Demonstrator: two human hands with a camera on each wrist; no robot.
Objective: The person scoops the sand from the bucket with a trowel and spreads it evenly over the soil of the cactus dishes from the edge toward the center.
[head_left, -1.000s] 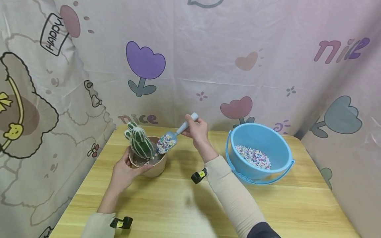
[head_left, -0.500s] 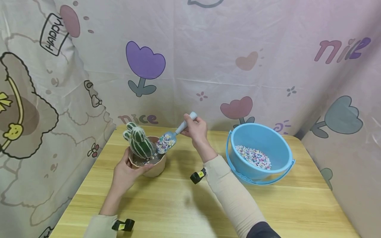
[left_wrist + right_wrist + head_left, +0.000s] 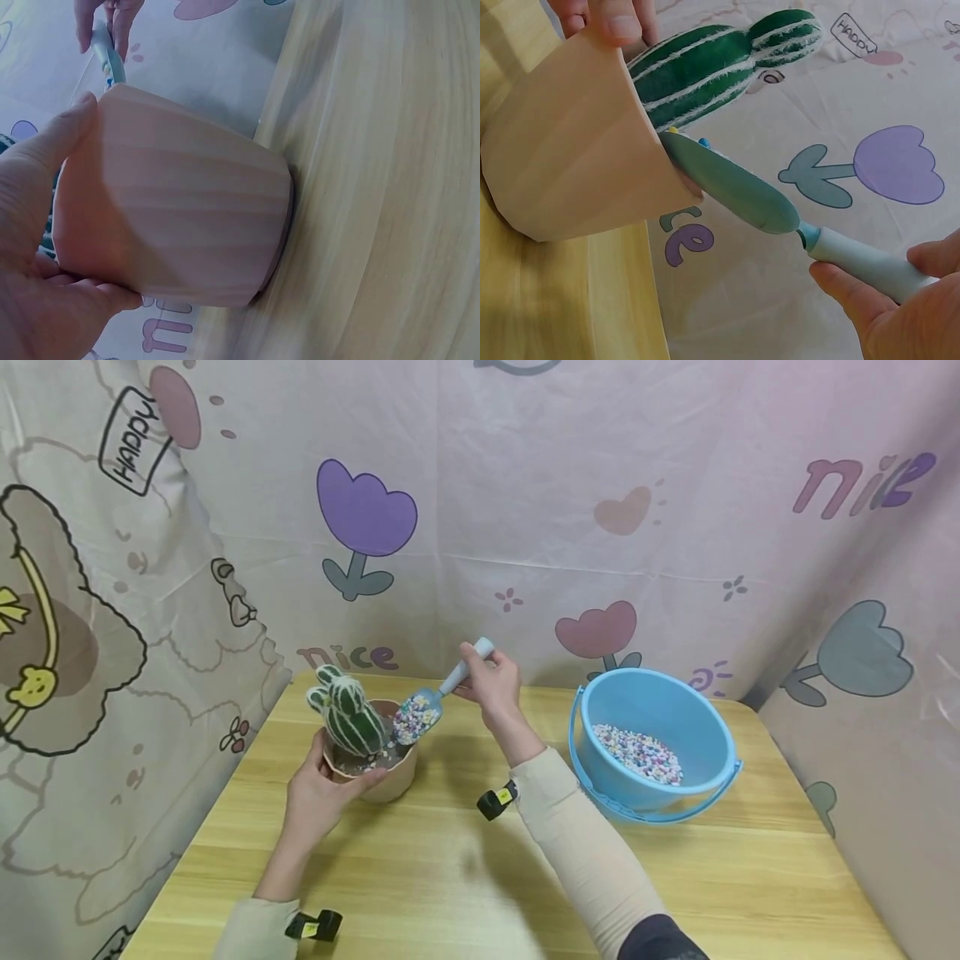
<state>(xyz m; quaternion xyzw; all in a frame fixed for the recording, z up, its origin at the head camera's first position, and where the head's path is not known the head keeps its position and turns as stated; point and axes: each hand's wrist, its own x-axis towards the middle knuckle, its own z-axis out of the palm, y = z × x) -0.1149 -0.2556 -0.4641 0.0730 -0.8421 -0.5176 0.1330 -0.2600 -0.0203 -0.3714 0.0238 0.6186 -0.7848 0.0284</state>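
A green cactus with white woolly ridges (image 3: 356, 724) leans left in a peach-coloured flower pot (image 3: 392, 787), with a few coloured bits on the grey surface inside. My left hand (image 3: 321, 793) grips the pot's near left side, thumb along the rim, as the left wrist view shows. By its pale handle, my right hand (image 3: 492, 687) holds a small blue scoop (image 3: 735, 187) heaped with multicoloured pebbles (image 3: 416, 718). In the right wrist view the scoop's tip lies right at the pot's rim, its handle raised to the right.
A blue bucket (image 3: 660, 697) with more multicoloured pebbles (image 3: 639, 755) stands on the right of the wooden table (image 3: 420, 877), its handle hanging down in front. Behind the table hangs a printed cloth (image 3: 495, 510), with cloth on both sides too.
The scoop and my right hand have shifted very slightly left. The cactus leans a little further left, and my left wrist has edged to the right. The scoop stays heaped.
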